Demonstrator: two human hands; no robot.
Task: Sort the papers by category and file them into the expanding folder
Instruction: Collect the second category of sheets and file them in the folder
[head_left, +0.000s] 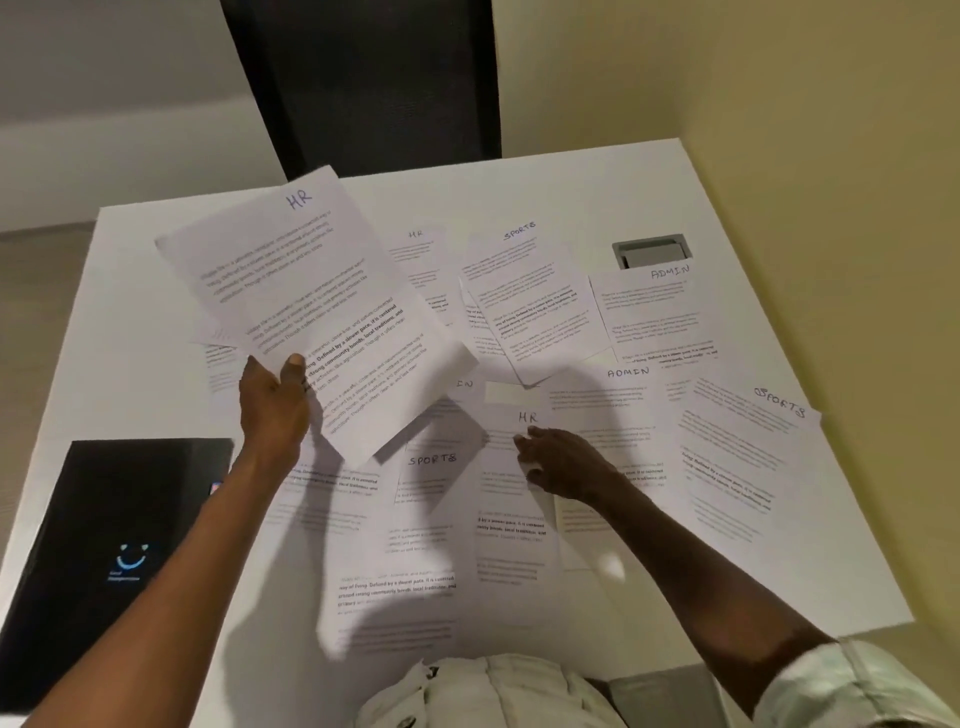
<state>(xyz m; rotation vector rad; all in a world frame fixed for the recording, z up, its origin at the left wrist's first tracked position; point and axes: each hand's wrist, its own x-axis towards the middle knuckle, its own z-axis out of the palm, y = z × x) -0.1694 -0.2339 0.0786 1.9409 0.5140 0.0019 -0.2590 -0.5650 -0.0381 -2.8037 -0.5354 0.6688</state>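
Observation:
My left hand (275, 400) holds a sheet headed HR (311, 291) lifted above the white table (545, 171), thumb on top of its lower edge. My right hand (558, 462) rests with its fingers on another HR sheet (511, 499) lying near the table's middle. Several more sheets lie spread out: SPORTS sheets (524, 296) (431, 483) (743, 462), ADMIN sheets (654, 312) (618, 400) and an HR sheet (421, 260) at the back. The black expanding folder (109, 561) lies shut at the front left.
A grey cable hatch (652, 251) is set into the table at the back right. A dark chair back (363, 78) stands behind the table. A yellowish wall runs along the right edge.

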